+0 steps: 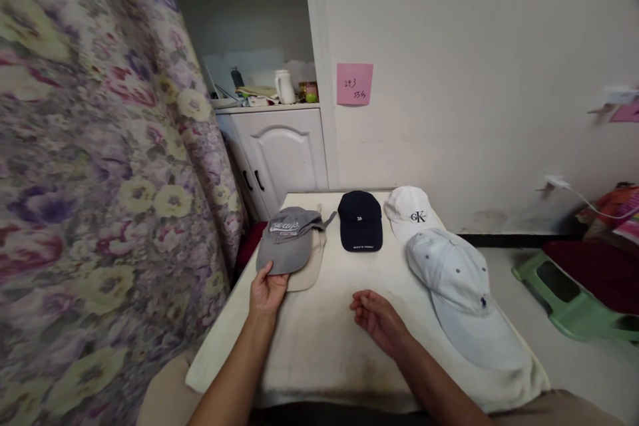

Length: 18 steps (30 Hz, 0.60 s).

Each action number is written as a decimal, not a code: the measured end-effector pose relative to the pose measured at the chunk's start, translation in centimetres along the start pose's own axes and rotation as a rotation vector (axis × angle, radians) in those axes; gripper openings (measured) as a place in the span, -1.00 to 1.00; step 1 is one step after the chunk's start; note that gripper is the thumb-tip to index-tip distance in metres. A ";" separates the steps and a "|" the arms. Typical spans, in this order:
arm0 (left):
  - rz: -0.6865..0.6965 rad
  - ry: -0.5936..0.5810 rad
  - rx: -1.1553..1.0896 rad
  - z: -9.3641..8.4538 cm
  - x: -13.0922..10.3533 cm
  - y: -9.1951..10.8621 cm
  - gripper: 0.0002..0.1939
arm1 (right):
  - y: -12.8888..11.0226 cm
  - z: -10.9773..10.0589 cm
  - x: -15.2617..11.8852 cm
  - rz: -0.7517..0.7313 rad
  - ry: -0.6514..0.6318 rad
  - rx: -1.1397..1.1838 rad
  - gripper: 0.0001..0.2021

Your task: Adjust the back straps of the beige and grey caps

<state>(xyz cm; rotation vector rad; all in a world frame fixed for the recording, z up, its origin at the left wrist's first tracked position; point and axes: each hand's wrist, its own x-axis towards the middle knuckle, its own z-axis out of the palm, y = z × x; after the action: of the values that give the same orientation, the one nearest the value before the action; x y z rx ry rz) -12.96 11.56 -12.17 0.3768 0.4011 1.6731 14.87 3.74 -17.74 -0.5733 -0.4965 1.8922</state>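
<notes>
My left hand point(268, 290) grips the brim of a grey cap point(289, 243), thumb on top and fingers beneath. Partly covered by the grey cap is a beige cap point(310, 273) on the table's left side. My right hand point(375, 319) hovers over the middle of the table with its fingers loosely curled, holding nothing I can see. A navy cap point(360, 221) lies at the back centre, brim toward me. To its right is a white cap point(412, 210) with black letters, and in front of that a pale blue cap point(462, 293) overlaps it.
A cream cloth covers the table point(329, 359). A floral curtain point(110, 166) hangs close on the left. Behind stand a white cabinet point(287, 146) and a wall with a pink note point(354, 84). A green stool point(559, 299) is at the right.
</notes>
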 end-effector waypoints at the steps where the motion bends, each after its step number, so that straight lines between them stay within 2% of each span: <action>1: 0.020 0.013 -0.009 -0.1 0.0 0.0 -0.36 | 0.0 0.0 0.0 0.000 -0.003 -0.001 -0.75; 3: 0.047 0.028 -0.025 0.2 0.5 0.0 -0.39 | 0.1 -0.1 0.0 0.002 -0.009 -0.003 -0.74; 5: 0.061 0.027 -0.037 1.6 1.8 0.1 -0.44 | 0.1 -0.1 0.1 0.004 -0.012 -0.006 -0.74; 10: 0.089 -0.001 -0.053 7.7 7.1 0.8 -0.57 | 0.3 -0.2 0.2 -0.002 -0.022 -0.012 -0.76; 13: 0.105 -0.019 -0.049 9.9 8.6 1.1 -0.59 | 0.3 -0.3 0.2 -0.004 -0.032 -0.010 -0.77; 15: 0.105 -0.016 -0.039 9.6 8.2 0.9 -0.58 | 0.3 -0.3 0.3 -0.002 -0.034 -0.009 -0.77; 18: 0.078 0.023 -0.014 7.0 5.6 0.2 -0.54 | 0.3 -0.4 0.3 0.001 -0.033 -0.008 -0.76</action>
<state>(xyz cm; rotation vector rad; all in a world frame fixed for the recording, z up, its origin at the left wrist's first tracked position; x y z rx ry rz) -10.63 17.45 -5.79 0.3665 0.3960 1.7570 14.76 3.97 -18.34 -0.5483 -0.5254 1.9042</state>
